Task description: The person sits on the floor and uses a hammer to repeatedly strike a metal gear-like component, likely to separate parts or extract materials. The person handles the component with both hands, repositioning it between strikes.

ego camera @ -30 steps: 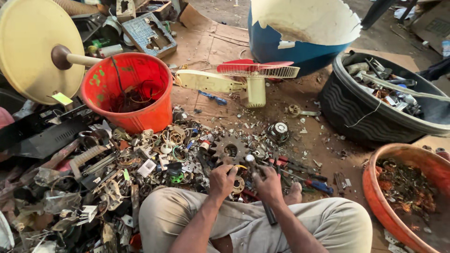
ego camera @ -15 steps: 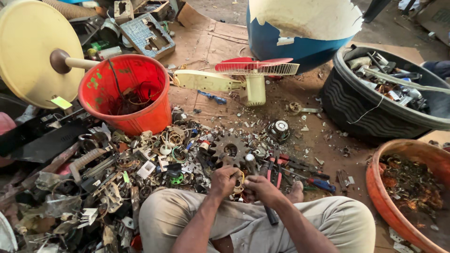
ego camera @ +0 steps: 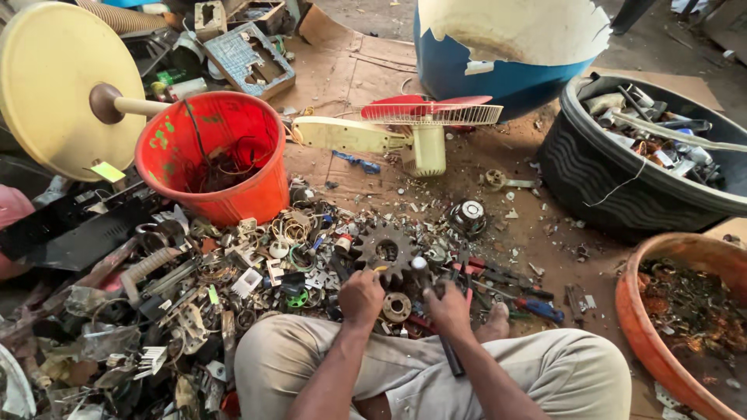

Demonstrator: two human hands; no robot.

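I sit cross-legged before a heap of metal scrap (ego camera: 233,288). My left hand (ego camera: 361,297) is closed, knuckles up, over small parts just left of a round metal disc (ego camera: 396,306). My right hand (ego camera: 450,308) is closed around a dark tool handle (ego camera: 451,354) that runs down across my knee; the tool's tip is hidden behind the hand. A large dark gear (ego camera: 386,250) lies just beyond both hands. What the left hand grips is hidden under its fingers.
A red bucket (ego camera: 204,128) with wires stands at the left, a cream disc on a rod (ego camera: 54,78) beside it. A fan piece (ego camera: 420,128) lies ahead, a blue barrel (ego camera: 506,74) beyond. At the right stand a black tub (ego camera: 615,183) and an orange basin (ego camera: 646,327) with scrap.
Both hands have shifted slightly lower and closer together over the small parts near the disc. The view has tilted a little; the scrap around has not moved.
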